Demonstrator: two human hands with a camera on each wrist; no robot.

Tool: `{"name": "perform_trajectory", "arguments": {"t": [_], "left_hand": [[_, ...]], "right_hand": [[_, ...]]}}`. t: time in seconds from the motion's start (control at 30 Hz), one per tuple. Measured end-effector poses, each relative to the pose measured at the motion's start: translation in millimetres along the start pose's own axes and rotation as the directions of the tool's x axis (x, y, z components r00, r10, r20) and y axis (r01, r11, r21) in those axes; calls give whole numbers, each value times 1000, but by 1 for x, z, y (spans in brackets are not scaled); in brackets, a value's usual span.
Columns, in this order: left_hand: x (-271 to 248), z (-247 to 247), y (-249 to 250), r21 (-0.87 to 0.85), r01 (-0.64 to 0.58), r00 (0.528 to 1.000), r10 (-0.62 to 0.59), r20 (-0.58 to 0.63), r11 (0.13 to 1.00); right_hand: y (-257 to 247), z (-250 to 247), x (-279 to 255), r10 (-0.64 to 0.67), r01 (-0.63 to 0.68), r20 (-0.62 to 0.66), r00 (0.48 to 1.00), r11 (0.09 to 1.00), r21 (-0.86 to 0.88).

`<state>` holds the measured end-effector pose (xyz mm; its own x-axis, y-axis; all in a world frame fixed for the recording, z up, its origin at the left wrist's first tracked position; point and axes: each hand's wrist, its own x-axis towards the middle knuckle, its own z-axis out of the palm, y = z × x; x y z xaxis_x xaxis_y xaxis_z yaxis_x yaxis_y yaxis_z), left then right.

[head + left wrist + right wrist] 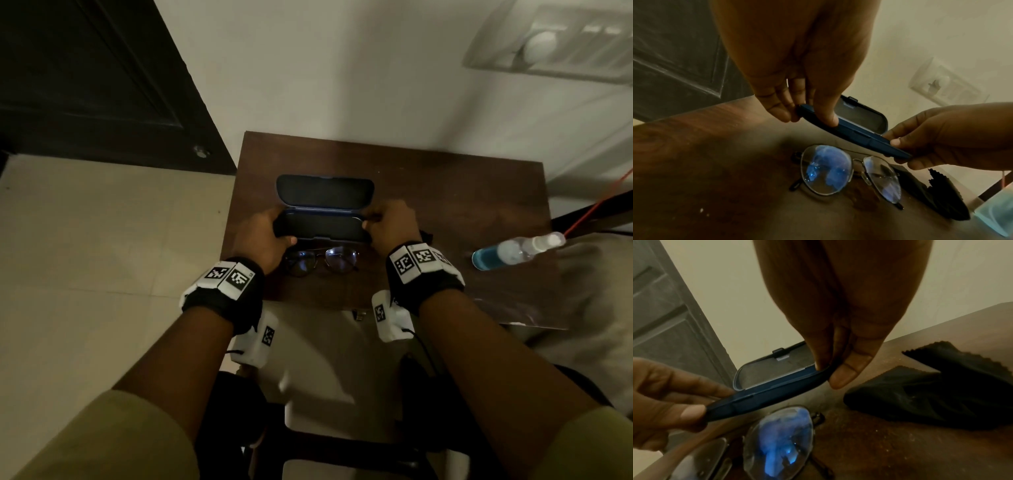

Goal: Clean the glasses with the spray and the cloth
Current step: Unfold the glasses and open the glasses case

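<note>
An open dark-blue glasses case (322,219) (857,129) (764,395) is held just above the brown table (462,192). My left hand (270,236) (805,113) grips its left end, and my right hand (383,222) (838,369) pinches its right end. Thin-framed glasses (320,260) (849,173) (777,444) lie folded on the table just in front of the case, lenses reflecting blue. A black cloth (941,194) (931,391) lies crumpled to the right of the glasses, mostly hidden under my right wrist in the head view. The spray bottle (513,250) with blue liquid lies on its side at the right.
The table stands against a pale wall (342,68) with a switch plate (565,41) at upper right. A dark door (85,78) is at the left, tiled floor (102,240) beside the table. A red cord (599,205) runs past the table's right edge.
</note>
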<state>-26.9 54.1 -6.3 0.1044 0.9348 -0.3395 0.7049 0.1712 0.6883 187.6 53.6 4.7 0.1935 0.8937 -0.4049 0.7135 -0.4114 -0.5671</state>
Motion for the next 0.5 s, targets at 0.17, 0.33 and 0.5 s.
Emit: {"name": "perform_trajectory", "arguments": {"t": [0.17,0.33,0.5], "left_hand": [[3,4,-6,55,26,1000,-26,2,998],[2,4,-5,44,41,999,-40,-13,998],[-3,4,-4,-12,47,998,-47,-29,999]], "right_hand": [[3,8,7,20,-20,1,1000,1000,-24],[4,10,-2,-55,54,-2,998,995,-78],[-9,18,-32,-353,310,-126,927,911,-273]]}}
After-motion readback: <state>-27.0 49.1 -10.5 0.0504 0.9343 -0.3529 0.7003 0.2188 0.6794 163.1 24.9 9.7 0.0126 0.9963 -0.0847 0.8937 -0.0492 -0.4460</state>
